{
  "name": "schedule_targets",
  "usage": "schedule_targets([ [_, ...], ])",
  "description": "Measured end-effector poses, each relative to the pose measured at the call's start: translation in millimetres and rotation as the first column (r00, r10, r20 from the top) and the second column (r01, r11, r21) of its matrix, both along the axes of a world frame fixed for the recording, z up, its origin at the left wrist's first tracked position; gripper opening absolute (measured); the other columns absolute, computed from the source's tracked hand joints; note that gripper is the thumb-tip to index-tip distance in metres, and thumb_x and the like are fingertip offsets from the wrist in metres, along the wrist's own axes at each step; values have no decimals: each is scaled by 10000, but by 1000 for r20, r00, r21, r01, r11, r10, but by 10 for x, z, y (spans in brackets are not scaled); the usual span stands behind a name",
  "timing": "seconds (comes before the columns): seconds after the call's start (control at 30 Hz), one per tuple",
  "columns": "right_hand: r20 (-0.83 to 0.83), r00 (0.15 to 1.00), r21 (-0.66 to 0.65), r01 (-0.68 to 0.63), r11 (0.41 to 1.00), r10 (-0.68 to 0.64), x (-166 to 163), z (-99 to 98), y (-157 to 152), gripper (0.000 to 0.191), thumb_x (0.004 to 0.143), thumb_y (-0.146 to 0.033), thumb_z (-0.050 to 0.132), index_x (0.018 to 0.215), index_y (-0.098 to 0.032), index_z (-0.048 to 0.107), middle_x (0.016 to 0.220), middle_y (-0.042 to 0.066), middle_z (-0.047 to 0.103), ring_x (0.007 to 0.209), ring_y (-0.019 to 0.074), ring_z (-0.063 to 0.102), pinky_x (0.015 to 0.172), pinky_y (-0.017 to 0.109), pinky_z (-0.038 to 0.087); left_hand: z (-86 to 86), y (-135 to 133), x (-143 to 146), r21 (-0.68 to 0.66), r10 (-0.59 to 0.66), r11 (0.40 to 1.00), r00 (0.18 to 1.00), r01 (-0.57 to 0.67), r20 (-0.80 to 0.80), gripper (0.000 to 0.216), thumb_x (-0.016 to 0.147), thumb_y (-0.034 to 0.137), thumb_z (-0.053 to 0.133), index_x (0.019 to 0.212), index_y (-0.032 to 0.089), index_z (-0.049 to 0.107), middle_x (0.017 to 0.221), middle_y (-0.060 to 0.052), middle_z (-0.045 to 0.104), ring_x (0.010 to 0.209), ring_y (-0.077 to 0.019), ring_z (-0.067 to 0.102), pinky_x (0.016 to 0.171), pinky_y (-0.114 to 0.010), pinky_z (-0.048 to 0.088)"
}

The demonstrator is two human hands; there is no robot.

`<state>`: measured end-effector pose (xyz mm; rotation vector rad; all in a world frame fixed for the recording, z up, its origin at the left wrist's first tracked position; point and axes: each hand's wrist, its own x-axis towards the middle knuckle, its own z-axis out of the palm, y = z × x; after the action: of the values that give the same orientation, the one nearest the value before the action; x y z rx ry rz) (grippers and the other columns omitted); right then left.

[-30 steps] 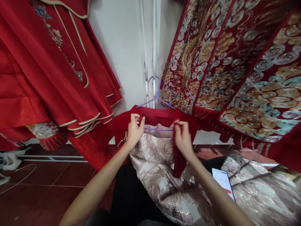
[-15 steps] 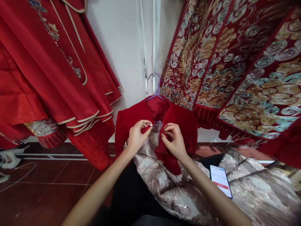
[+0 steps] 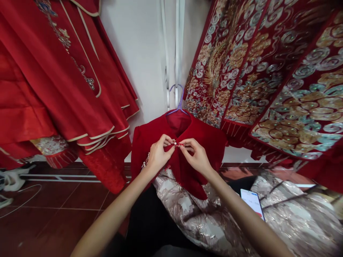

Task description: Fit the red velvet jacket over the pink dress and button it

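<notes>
A red jacket (image 3: 211, 139) with a V-shaped neckline hangs on a purple hanger (image 3: 180, 101) in front of me. My left hand (image 3: 158, 153) pinches its left front edge beside a beaded fastening (image 3: 174, 142). My right hand (image 3: 197, 155) pinches the right front edge at the same height, fingertips close to the beads. The two edges meet between my hands; whether the fastening is hooked, I cannot tell. Behind the jacket's lower part lies shiny, pale patterned fabric (image 3: 184, 203) across my lap.
Red garments with cream piping (image 3: 88, 107) hang at the left. At the right hangs a heavily embroidered red garment (image 3: 249, 78). A phone (image 3: 252, 201) with a lit screen rests on the pale fabric. White shoes (image 3: 12, 180) and a white rail (image 3: 64, 178) are at the lower left.
My hands have come closer together, drawing the jacket's two front edges in until they meet. The gap that showed pale fabric at the neckline has closed.
</notes>
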<state>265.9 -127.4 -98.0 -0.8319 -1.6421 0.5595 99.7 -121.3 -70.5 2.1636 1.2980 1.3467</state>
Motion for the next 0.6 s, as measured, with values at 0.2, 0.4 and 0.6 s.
schedule_targets([
  [0.2,106,994,55,3,998,-9,25,103,40,110,883,-230,539,974,-200,593,981,46,604,869,148,624,810,299,562,102,18,-32,28,-36,999,962,45,-270,156,776,146,547,903,232,516,858,7,627,793,-159,613,726,-272,467],
  [0.4,158,986,91,30,995,-45,36,165,35,118,893,-207,519,980,-198,596,976,44,614,866,142,630,808,290,566,138,2,-16,40,30,999,927,-17,-373,131,793,177,535,911,234,533,881,-5,621,804,-176,593,677,-275,443],
  [0.6,115,993,14,6,1000,-8,88,158,40,147,864,-266,586,994,-208,624,1001,45,645,877,153,657,792,294,581,209,-87,7,100,58,995,919,-20,-391,117,771,279,593,872,222,576,864,-16,594,857,-189,554,651,-272,430],
])
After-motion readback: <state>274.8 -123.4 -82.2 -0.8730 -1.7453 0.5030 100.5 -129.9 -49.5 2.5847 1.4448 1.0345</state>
